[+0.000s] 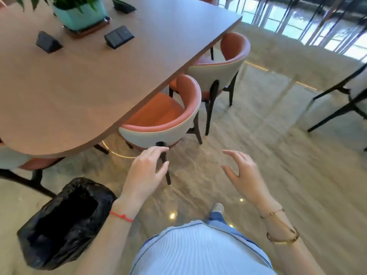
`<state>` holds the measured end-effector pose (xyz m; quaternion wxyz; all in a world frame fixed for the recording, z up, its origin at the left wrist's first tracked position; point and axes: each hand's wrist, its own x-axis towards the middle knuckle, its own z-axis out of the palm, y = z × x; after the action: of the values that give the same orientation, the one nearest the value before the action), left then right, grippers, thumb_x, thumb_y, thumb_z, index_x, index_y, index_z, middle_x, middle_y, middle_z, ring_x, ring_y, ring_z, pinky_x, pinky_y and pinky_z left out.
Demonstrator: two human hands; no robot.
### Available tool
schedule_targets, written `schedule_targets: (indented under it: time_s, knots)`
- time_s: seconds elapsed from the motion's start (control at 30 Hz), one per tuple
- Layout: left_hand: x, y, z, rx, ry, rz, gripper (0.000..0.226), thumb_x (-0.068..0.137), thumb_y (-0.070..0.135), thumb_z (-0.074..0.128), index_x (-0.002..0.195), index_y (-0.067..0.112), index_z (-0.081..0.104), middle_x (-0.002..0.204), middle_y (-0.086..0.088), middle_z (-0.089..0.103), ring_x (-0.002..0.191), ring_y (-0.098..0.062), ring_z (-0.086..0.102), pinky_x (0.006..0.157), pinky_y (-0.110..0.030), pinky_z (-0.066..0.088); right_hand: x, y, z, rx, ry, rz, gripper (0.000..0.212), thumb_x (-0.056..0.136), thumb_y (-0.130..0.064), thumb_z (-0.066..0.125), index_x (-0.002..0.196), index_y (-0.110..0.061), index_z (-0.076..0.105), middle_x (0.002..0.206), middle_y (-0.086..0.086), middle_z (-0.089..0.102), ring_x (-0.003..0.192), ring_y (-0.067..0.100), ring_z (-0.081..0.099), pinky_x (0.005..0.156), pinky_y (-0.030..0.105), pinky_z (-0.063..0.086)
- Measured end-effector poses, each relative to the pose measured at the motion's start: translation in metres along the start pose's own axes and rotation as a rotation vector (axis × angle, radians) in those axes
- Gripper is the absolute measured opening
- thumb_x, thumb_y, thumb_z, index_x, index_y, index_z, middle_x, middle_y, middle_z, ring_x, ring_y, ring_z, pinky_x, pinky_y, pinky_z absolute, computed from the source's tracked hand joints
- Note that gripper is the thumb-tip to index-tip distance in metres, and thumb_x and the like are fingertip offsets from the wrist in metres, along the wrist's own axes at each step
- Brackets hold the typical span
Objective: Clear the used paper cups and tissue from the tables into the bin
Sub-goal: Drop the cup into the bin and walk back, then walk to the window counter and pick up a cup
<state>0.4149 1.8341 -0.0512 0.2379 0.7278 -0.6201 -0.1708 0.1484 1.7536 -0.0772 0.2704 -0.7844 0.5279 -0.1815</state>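
A bin lined with a black bag point(65, 223) stands on the floor at the lower left, its mouth open and dark inside. My left hand point(146, 171) hovers to the right of it, fingers apart and holding nothing, in front of a chair leg. My right hand point(243, 172) is held out over the floor, fingers spread, also holding nothing. The long brown table point(89, 92) fills the upper left. No paper cups or tissue show on the part of it in view.
On the table stand a potted plant in a teal pot point(79, 15) and three black socket boxes point(118, 36). Orange-and-white chairs point(164, 124) are tucked along the table's right side. Another chair point(351, 96) stands at the right. The floor is glossy marble.
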Motion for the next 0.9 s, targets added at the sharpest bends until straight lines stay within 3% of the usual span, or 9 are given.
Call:
schedule_targets:
  time_s: [0.3, 0.43, 0.6, 0.77, 0.9]
  knots:
    - [0.113, 0.134, 0.100, -0.066, -0.114, 0.173, 0.035, 0.090, 0.023, 0.063, 0.125, 0.024, 0.058, 0.123, 0.008, 0.060, 0.116, -0.009, 0.055, 0.102, -0.037, 0.045, 0.019, 0.141, -0.116, -0.013, 0.156, 0.181, 0.039, 0.089, -0.025, 0.066, 0.126, -0.017, 0.059, 0.124, -0.001, 0.061, 0.120, 0.015, 0.050, 0.103, 0.023, 0.034]
    - [0.161, 0.182, 0.130, -0.079, -0.141, 0.214, 0.038, 0.089, 0.019, 0.064, 0.127, 0.019, 0.058, 0.123, 0.004, 0.061, 0.114, -0.012, 0.057, 0.100, -0.036, 0.046, 0.035, 0.182, -0.153, -0.024, 0.201, 0.250, 0.038, 0.088, -0.023, 0.067, 0.124, -0.016, 0.060, 0.123, 0.001, 0.062, 0.119, 0.017, 0.052, 0.100, 0.020, 0.033]
    - [0.229, 0.226, 0.164, -0.073, -0.205, 0.287, 0.041, 0.088, 0.016, 0.065, 0.128, 0.015, 0.057, 0.123, 0.001, 0.062, 0.114, -0.016, 0.057, 0.099, -0.035, 0.047, 0.064, 0.223, -0.178, 0.006, 0.267, 0.339, 0.036, 0.086, -0.015, 0.069, 0.121, -0.008, 0.062, 0.120, 0.008, 0.064, 0.116, 0.025, 0.055, 0.102, 0.028, 0.037]
    - [0.317, 0.259, 0.202, -0.066, -0.245, 0.367, 0.039, 0.088, 0.014, 0.066, 0.126, 0.014, 0.059, 0.123, 0.001, 0.062, 0.116, -0.016, 0.056, 0.100, -0.031, 0.043, 0.117, 0.274, -0.202, 0.034, 0.322, 0.411, 0.035, 0.087, -0.015, 0.068, 0.121, -0.009, 0.062, 0.121, 0.007, 0.063, 0.117, 0.024, 0.055, 0.103, 0.032, 0.040]
    - [0.409, 0.290, 0.227, -0.078, -0.239, 0.426, 0.039, 0.089, 0.018, 0.065, 0.127, 0.016, 0.058, 0.123, 0.003, 0.062, 0.116, -0.014, 0.057, 0.101, -0.035, 0.045, 0.189, 0.318, -0.235, 0.036, 0.371, 0.432, 0.035, 0.087, -0.016, 0.068, 0.121, -0.010, 0.062, 0.121, 0.005, 0.063, 0.117, 0.022, 0.054, 0.102, 0.024, 0.036]
